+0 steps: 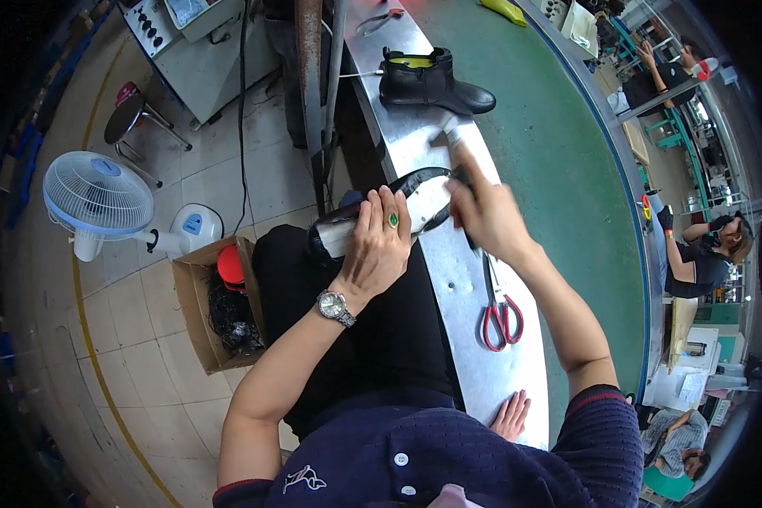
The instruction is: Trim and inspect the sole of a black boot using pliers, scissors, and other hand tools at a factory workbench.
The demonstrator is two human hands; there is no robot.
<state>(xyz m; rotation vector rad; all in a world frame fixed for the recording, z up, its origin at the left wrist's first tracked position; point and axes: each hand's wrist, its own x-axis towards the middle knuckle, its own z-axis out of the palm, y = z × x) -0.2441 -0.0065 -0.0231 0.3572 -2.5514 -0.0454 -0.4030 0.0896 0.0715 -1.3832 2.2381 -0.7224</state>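
A black boot (427, 196) lies bottom up across my lap, its pale sole side facing me and black edges folded round it. My left hand (377, 237), with a green-stoned ring, lies over the sole and grips the boot. Close to the boot's other end, my right hand (493, 216) is closed round a hammer (445, 131), whose metal head is smeared by motion. On the metal bench, red-handled scissors (501, 317) lie beside my right forearm. A finished-looking black ankle boot (427, 80) with a yellow-green lining stands upright farther along.
The narrow metal bench (474, 288) runs beside a green belt (559, 220). Another person's hand (511, 415) rests on its near end. On the left are a fan (99, 199), a stool (125, 118) and a cardboard box (196, 317). A rusty post (311, 76) rises ahead; co-workers sit at right.
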